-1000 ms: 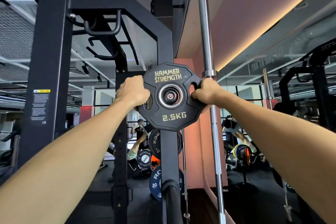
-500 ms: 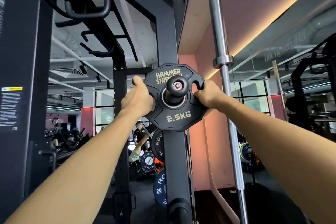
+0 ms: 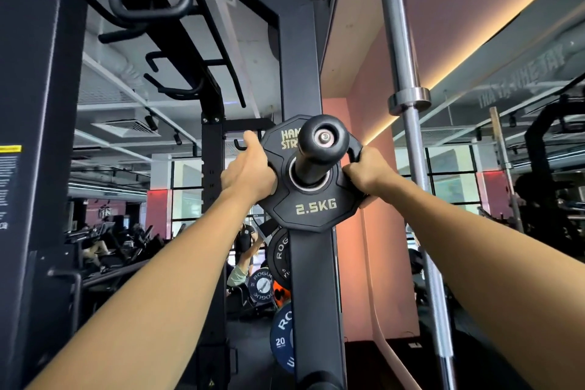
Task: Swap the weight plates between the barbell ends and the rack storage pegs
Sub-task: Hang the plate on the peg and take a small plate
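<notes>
The 2.5KG plate (image 3: 311, 199) sits threaded on the black storage peg (image 3: 319, 149) of the rack upright (image 3: 311, 294) — between both hands. The left hand (image 3: 248, 176) grips its left rim, the right hand (image 3: 368, 172) curls through its right handle slot.

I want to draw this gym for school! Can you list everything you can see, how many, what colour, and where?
2.5KG plate: one, black, slid onto the storage peg
storage peg: one, black, sticking out of the rack upright
rack upright: one, black, centre
barbell: one, silver, standing upright at right
Rogue plates: a few, blue and black, low behind the upright
left hand: one, fingers gripping the plate's left edge
right hand: one, fingers gripping its right edge
</notes>
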The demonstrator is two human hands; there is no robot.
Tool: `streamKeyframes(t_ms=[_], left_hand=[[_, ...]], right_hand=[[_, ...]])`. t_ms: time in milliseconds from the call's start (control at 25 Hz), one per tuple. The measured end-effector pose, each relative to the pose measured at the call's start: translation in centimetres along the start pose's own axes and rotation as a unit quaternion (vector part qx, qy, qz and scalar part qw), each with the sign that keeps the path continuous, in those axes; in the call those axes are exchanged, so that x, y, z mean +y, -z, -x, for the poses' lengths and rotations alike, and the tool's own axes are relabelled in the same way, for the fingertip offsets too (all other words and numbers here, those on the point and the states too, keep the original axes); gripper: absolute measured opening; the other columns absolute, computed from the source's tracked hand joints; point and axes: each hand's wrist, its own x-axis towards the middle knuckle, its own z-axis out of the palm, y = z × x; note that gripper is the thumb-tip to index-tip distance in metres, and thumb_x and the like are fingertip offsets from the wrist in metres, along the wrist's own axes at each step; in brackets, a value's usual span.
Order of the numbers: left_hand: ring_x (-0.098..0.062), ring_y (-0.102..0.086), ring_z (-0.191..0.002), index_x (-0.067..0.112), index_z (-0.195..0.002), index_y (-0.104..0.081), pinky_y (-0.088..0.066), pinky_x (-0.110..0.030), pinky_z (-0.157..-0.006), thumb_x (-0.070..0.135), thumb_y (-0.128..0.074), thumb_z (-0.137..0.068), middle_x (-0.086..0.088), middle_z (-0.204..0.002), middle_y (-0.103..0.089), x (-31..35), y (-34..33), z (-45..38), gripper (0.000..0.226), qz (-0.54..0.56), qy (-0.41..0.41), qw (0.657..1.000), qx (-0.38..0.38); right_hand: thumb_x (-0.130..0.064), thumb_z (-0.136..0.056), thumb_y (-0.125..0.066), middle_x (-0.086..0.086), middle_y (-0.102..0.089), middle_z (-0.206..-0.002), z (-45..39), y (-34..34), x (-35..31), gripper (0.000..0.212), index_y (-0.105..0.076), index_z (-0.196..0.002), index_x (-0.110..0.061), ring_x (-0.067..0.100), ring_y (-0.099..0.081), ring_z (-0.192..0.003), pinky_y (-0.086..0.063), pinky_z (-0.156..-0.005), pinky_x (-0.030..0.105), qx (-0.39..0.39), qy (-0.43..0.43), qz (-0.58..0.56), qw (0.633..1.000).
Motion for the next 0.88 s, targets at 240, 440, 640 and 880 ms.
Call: streamKeyframes(t_ms=[240, 440, 640, 880], left_hand=[[-0.04, -0.065, -0.074, 0.021, -0.1, -0.013, -0.052, -0.045, -0.076, 0.027, -0.031, -0.098, -0.017, -0.086, -0.064, -0.8, -0.1, 1.9, 0.019, 0.066, 0.037, 0.994, -0.078], [-0.038, -0.067, -0.08, 0.027, -0.105, -0.021, -0.055, -0.05, -0.081, 0.038, -0.023, -0.101, -0.012, -0.096, -0.065, -3.1, -0.6, 7.0, 0.012, 0.015, 0.018, 0.99, -0.141], [-0.025, -0.058, -0.093, 0.035, -0.122, -0.042, -0.045, -0.035, -0.082, 0.054, -0.055, -0.089, 0.003, -0.096, -0.056, -5.2, 2.3, 12.0, 0.04, 0.055, 0.008, 0.977, -0.205], [-0.018, -0.05, -0.104, 0.035, -0.119, -0.047, -0.04, -0.032, -0.085, 0.047, -0.078, -0.074, 0.003, -0.114, -0.048, -4.6, 9.0, 18.2, 0.056, 0.08, 0.028, 0.968, -0.235]], right_hand=[[-0.043, -0.096, -0.031, 0.015, -0.063, -0.09, 2.3, -0.9, 0.4, 0.027, -0.031, -0.108, -0.019, 0.037, -0.065, -0.08, -0.052, -0.084, 0.047, 0.022, -0.055, 0.093, 0.994], [-0.042, -0.101, -0.029, 0.019, -0.055, -0.127, 5.8, 0.6, 1.0, 0.048, -0.02, -0.141, -0.018, 0.038, -0.056, -0.107, -0.045, -0.093, 0.046, -0.066, -0.056, 0.161, 0.983], [-0.047, -0.087, -0.06, 0.01, -0.034, -0.152, 11.5, 3.0, 2.3, 0.078, -0.021, -0.149, -0.019, 0.031, -0.044, -0.132, -0.036, -0.109, 0.044, -0.186, -0.025, 0.225, 0.956], [-0.061, -0.073, -0.068, 0.003, -0.038, -0.15, 17.7, 4.3, -0.6, 0.094, -0.022, -0.148, -0.026, 0.029, -0.045, -0.131, -0.038, -0.108, 0.044, -0.216, 0.009, 0.214, 0.953]])
